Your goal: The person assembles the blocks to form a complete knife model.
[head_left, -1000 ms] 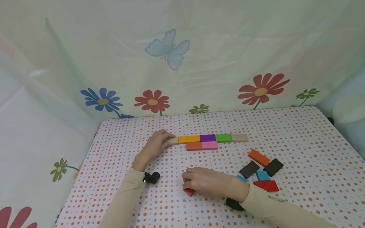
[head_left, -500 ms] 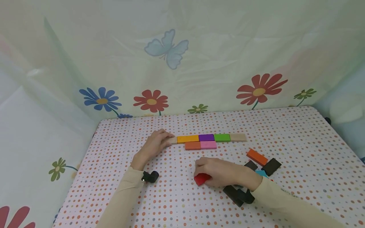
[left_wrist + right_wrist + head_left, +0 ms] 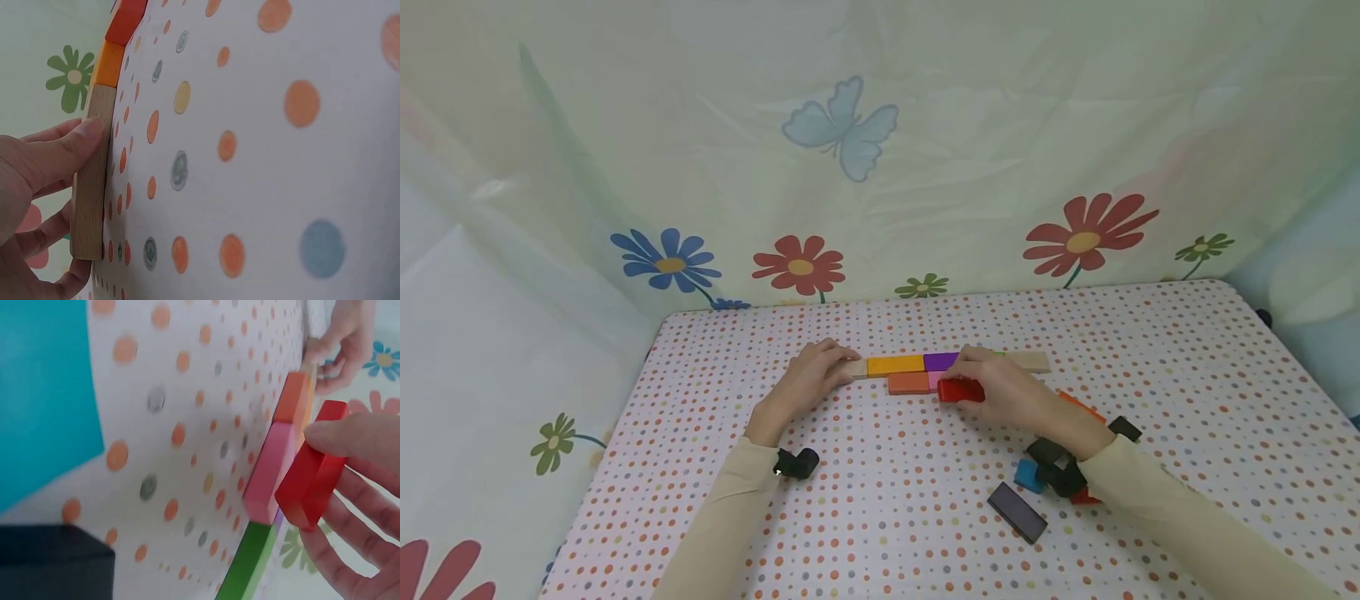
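- Two bare hands work over a dotted desk [image 3: 850, 542]; the step in hand, we judge, is adding a block to two laid rows.
- The right hand [image 3: 1011, 396] pinches a red block [image 3: 315, 465] between thumb and fingers, drawn in to the block's width. We see the block over the pink block [image 3: 272, 465], past the desk's middle toward its far edge; whether the two touch, we cannot tell.
- The left hand [image 3: 808, 383] grips a pale wooden block [image 3: 90, 187], thumb pressed on it, fingers curled about it, at the end nearest the desk's left edge.
- From there we follow a yellow-orange block [image 3: 896, 366], a purple block [image 3: 940, 362], a green block [image 3: 247, 569] and a second pale block [image 3: 1028, 362]; in front, an orange-red block [image 3: 908, 383] adjoins the pink one.
- Nearer the desk's right edge, loose pieces include a blue block [image 3: 1028, 476] and a dark block [image 3: 1017, 512].
- The next move, in our reading, calls for squaring the red block to the pink one's free end and lowering it without nudging either row.
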The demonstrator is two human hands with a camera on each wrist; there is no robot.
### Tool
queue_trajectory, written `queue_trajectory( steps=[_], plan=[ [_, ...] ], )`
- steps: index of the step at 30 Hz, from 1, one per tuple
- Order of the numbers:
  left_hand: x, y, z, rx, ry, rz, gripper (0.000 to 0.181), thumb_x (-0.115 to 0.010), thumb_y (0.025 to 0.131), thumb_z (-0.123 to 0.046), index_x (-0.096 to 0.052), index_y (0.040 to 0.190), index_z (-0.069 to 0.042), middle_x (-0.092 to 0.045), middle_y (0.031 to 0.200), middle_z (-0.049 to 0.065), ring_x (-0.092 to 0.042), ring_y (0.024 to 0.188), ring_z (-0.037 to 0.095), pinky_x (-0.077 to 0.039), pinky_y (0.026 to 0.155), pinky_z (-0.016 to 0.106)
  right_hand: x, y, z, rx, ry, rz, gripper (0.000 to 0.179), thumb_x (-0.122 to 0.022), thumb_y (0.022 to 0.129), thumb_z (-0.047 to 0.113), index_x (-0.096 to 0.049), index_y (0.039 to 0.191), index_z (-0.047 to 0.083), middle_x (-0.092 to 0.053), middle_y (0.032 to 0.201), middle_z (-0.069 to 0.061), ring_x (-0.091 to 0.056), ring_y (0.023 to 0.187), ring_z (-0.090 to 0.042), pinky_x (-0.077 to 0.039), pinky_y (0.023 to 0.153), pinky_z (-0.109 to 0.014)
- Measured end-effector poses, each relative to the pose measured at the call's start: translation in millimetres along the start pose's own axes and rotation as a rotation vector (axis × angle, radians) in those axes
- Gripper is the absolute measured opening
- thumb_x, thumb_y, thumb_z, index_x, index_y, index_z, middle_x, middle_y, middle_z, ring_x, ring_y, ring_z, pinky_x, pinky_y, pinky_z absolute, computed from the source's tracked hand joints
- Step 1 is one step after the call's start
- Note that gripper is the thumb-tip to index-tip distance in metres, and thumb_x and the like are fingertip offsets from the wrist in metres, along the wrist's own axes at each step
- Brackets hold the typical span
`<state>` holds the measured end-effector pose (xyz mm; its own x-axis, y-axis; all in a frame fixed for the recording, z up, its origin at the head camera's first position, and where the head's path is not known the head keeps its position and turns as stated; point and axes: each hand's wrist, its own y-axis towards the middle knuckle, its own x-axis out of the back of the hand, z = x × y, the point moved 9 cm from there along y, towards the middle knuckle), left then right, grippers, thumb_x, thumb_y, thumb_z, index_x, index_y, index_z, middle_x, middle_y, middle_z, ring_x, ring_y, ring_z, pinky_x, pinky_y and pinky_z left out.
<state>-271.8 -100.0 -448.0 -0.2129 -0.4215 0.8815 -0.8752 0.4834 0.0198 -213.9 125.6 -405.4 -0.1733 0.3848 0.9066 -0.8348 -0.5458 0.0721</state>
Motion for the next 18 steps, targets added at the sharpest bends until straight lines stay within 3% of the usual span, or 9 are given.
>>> queue_trajectory(
  steps=[7,18],
  plan=[
    [-2.7,1.2,4.3,0.008,0.006,0.006,0.034,-0.072,0.1,-0.019,-0.069,0.134,-0.014,-0.065,0.127,0.009,-0.056,0.112,0.031,-0.046,0.1,0.051,-6.8,7.8,-9.3,-0.022,-0.033,-0.001,0.038,-0.089,0.082,0.005,-0.077,0.118,0.002,-0.066,0.111,-0.013,-0.065,0.103,-0.03,-0.06,0.089,-0.045],
    [-4.4,2.0,5.3,0.014,-0.005,0.009,0.033,-0.072,0.101,-0.018,-0.07,0.133,-0.014,-0.065,0.127,0.009,-0.056,0.114,0.031,-0.045,0.101,0.051,-18.4,11.6,2.0,0.017,-0.104,0.017,0.041,-0.091,0.081,0.009,-0.077,0.12,0.004,-0.066,0.116,-0.014,-0.066,0.105,-0.029,-0.06,0.09,-0.044]
  ],
)
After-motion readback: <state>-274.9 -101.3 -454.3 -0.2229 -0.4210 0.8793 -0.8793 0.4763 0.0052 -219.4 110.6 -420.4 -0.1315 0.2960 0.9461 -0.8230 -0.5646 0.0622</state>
